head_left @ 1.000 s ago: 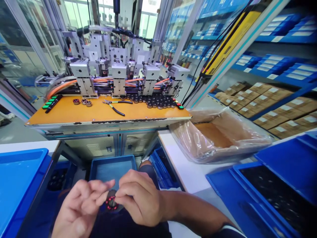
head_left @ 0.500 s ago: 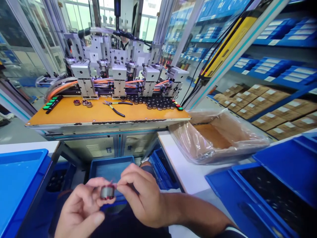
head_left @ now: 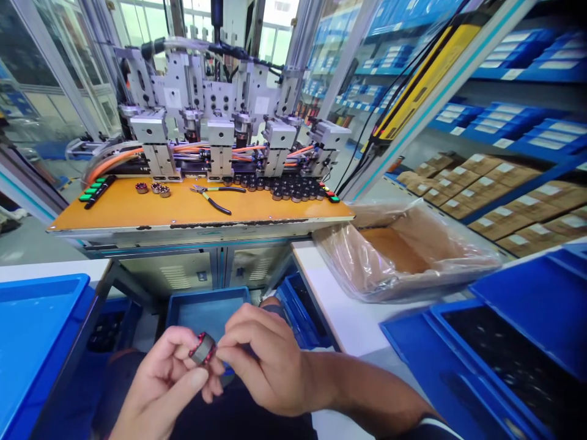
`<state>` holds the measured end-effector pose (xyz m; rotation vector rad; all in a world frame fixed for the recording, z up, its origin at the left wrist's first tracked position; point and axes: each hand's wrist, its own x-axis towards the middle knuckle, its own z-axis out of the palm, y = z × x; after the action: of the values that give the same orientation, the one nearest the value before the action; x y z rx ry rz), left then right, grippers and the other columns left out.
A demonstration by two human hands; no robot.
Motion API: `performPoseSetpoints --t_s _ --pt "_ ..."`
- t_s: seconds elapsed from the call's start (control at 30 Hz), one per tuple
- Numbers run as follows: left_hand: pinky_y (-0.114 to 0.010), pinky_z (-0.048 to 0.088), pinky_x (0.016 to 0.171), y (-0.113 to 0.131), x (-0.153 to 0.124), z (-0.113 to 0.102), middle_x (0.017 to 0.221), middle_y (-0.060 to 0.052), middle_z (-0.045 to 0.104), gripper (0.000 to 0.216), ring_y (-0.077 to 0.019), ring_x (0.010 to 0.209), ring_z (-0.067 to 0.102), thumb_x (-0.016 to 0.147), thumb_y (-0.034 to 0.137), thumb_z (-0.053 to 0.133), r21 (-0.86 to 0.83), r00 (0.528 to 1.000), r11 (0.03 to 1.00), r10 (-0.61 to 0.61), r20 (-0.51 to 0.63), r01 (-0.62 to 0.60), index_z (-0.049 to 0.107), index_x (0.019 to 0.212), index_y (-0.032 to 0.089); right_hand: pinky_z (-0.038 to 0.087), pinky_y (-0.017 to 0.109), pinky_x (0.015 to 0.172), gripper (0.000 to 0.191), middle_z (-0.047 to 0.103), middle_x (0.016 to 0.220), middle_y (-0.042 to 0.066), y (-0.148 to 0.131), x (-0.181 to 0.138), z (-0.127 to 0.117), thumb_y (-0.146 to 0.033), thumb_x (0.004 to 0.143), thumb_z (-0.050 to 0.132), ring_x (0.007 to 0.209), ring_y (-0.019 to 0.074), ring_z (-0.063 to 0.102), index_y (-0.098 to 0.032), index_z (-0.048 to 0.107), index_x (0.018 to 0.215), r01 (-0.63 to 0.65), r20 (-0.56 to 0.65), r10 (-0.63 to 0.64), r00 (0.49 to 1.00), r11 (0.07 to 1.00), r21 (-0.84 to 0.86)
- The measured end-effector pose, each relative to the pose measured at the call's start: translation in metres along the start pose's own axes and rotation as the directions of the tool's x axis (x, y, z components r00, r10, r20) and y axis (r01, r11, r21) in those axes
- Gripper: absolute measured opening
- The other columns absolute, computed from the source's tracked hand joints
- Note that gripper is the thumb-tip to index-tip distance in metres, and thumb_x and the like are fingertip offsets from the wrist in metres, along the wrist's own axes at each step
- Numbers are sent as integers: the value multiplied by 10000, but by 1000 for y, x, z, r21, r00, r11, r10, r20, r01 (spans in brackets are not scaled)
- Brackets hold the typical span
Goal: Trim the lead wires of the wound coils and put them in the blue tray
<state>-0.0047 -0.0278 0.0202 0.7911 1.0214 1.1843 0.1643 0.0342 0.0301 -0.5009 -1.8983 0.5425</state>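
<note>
A small round motor stator (head_left: 202, 348), grey with red copper windings, is held low in the middle of the view. My left hand (head_left: 165, 385) grips it between thumb and fingers. My right hand (head_left: 266, 360) pinches its right side with the fingertips. Both hands hover above a shallow blue tray (head_left: 206, 308) below the bench. Further off, on the orange bench top (head_left: 183, 211), lie pliers (head_left: 215, 195), three loose stators (head_left: 153, 188) at the left, and a cluster of several dark stators (head_left: 288, 186) at the right.
A multi-head machine (head_left: 220, 116) with orange hoses stands behind the bench. A plastic-lined cardboard box (head_left: 403, 250) sits on the white table at right. Blue trays (head_left: 504, 348) fill the lower right, another blue tray (head_left: 32, 330) the left. Shelves of boxes rise at right.
The stator has been turned between my fingers, from its winding face toward me to its side, then tilted. Both hands stay close together, slightly higher than a second ago.
</note>
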Motion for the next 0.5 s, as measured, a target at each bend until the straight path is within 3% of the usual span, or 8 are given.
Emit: performPoseSetpoints --t_s 0.13,0.23,0.37,0.43,0.5 --pt "-233 580 606 -3 0 1 879 36 750 305 -118 618 693 689 347 866 39 963 978 210 -168 -206 587 735 232 506 226 624 100 636 717 37 -2 -2 3 -118 914 596 666 117 595 -143 619 820 -109 -23 110 994 993 48" --pt "-223 612 642 -4 2 -9 903 34 776 273 -138 711 735 719 219 836 200 916 910 388 -103 -363 564 697 234 500 222 625 100 635 710 33 -4 -3 7 -117 906 611 668 115 592 -143 627 811 -127 -37 131 991 988 90" --pt "-188 613 747 -7 3 -20 907 44 791 257 -137 844 762 734 134 801 367 857 808 512 -52 -461 665 878 297 478 219 622 114 631 716 29 -9 -5 12 -119 893 621 672 111 581 -147 634 784 -223 -66 235 970 963 152" --pt "-183 602 798 -10 3 -22 999 34 795 261 -151 927 765 741 144 797 413 846 785 530 -62 -462 709 925 306 466 222 623 133 622 718 21 -13 -5 13 -147 887 630 666 105 565 -151 631 754 -361 -35 381 924 898 250" --pt "-186 596 825 -12 3 -23 1104 26 787 226 -171 982 761 753 157 792 418 851 790 520 -69 -449 738 914 307 440 217 576 162 591 695 1 -16 -5 14 -210 878 647 611 90 531 -155 614 729 -542 96 556 826 735 408"
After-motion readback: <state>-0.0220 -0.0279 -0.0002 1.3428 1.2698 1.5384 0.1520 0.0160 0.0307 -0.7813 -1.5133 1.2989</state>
